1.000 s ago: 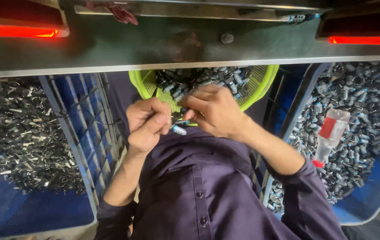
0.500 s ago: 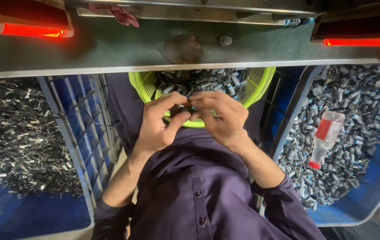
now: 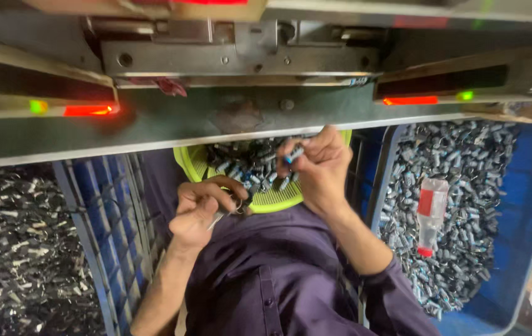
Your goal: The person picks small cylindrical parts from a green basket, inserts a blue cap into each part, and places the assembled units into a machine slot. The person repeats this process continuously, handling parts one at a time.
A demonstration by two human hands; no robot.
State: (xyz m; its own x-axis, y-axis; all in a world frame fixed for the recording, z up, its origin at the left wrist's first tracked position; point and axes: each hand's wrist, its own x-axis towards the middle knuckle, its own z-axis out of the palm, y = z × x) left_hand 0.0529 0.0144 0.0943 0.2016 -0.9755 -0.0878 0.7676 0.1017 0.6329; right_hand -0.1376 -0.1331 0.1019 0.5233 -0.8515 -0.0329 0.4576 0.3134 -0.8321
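Under the grey metal bench edge [image 3: 154, 134], our right hand [image 3: 319, 168] pinches a small grey cylinder [image 3: 294, 154]; our left hand [image 3: 200, 211] grips a small metal piece [image 3: 219, 218] over the yellow-green plastic basket [image 3: 278, 200].

A single head-worn camera looks steeply down the person's own chest, close to both hands, so the purple shirt [image 3: 278, 292] fills the lower middle. Just beyond the hands sits the yellow-green basket [image 3: 275, 200], and past it the machine's grey ledge [image 3: 216, 124] crosses the top. Blue crates of small metal parts flank the hands at either edge.
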